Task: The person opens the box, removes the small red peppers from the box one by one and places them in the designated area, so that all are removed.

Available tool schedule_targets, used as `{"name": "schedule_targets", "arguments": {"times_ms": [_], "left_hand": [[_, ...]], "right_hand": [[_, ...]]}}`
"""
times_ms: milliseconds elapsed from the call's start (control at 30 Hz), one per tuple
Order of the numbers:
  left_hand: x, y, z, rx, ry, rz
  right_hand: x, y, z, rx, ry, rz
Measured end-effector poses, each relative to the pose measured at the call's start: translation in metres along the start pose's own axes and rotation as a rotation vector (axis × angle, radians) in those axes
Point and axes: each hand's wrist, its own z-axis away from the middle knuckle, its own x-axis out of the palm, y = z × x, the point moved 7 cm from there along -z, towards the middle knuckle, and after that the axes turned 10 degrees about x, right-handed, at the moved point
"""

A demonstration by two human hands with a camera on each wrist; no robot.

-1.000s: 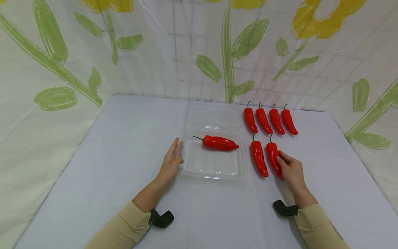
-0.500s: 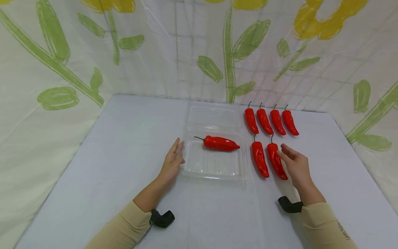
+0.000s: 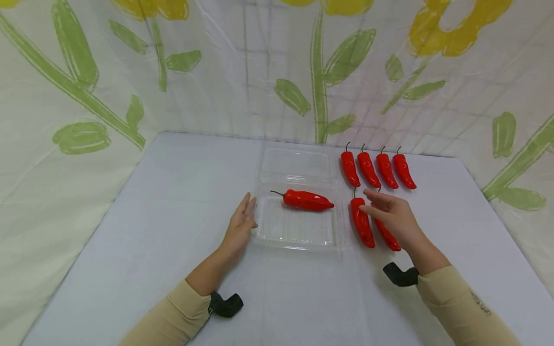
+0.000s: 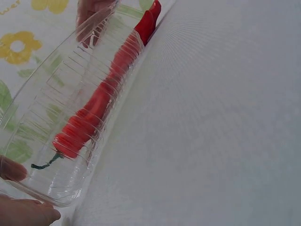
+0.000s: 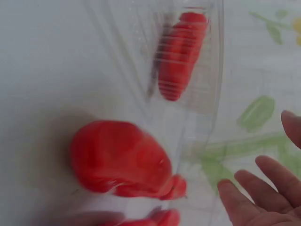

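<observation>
A clear plastic clamshell container (image 3: pixel 298 247) lies with its lid folded back on the white table. One red pepper (image 3: pixel 309 201) with a green stem rests sideways in its base. My left hand (image 3: pixel 237 225) rests against the container's left side, fingers straight and thumb at the edge. To the right lie two more red peppers, the left one (image 3: pixel 362 226) uncovered along most of its length. My right hand (image 3: pixel 395 217) hovers with fingers extended, hiding the upper part of the right one (image 3: pixel 388 236). It holds nothing, and the right wrist view shows its fingers (image 5: pixel 270 186) spread apart.
A row of several red peppers (image 3: pixel 367 169) lies at the table's back right, stems pointing to the rear. The container's lid (image 3: pixel 295 163) lies toward the back edge. Behind the table hangs a sheet (image 3: pixel 225 81) printed with flowers.
My right hand has let go of the right front pepper, drawn back to the right, then moved left over the two front peppers. My left hand stays at the container.
</observation>
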Motion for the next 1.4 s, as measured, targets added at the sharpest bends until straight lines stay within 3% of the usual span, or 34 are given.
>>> {"name": "schedule_targets", "arguments": {"times_ms": [200,433,667,1233,1400], "left_hand": [[0.0,0.001,0.0,0.005,-0.003,-0.008],[0.0,0.001,-0.001,0.004,-0.004,-0.015],[-0.001,0.0,0.0,0.017,-0.004,-0.027],[0.0,-0.001,0.0,0.041,-0.009,-0.002],[-0.001,0.0,0.0,0.062,-0.016,-0.011]], "right_hand": [[0.012,-0.028,0.001,-0.088,-0.062,0.116],[0.024,-0.056,-0.001,-0.188,-0.076,0.273],[0.041,-0.08,-0.003,-0.265,-0.152,0.332],[0.09,-0.101,-0.014,-0.305,-0.319,0.513],[0.099,-0.112,-0.013,-0.365,-0.343,0.58]]}}
